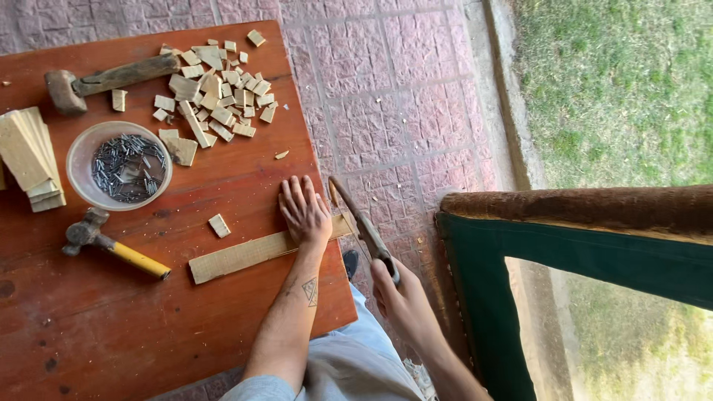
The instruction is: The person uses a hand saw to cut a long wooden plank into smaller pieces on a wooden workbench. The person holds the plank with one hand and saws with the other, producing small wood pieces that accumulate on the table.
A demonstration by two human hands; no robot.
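Pink paving blocks [386, 96] run under a reddish wooden table [111, 327], with grass [616, 82] beyond a kerb on the right; that much I read from the one head view I have.

On the table's near right part lies a long, pale wooden strip [238, 256], flat and thin, its grain lengthwise, its right end reaching out past the table edge. I see the left hand [303, 212] pressed flat on that end, fingers spread and released, palm down on the wood. The right hand [401, 297] hangs off the table side, fingers clenched around the handle of a narrow hand saw [360, 219], whose blade slants up to the strip's overhanging end; whether the teeth are in the wood I cannot tell from here.

Farther back I make out a heap of small cut wood blocks [215, 89], one stray block [218, 225] just beside the strip, a clear bowl of nails [119, 167], a yellow-handled hammer [111, 245], a wooden-handled mallet [104, 78], and stacked slats [30, 156]. A green fabric chair frame [594, 252] stands right.
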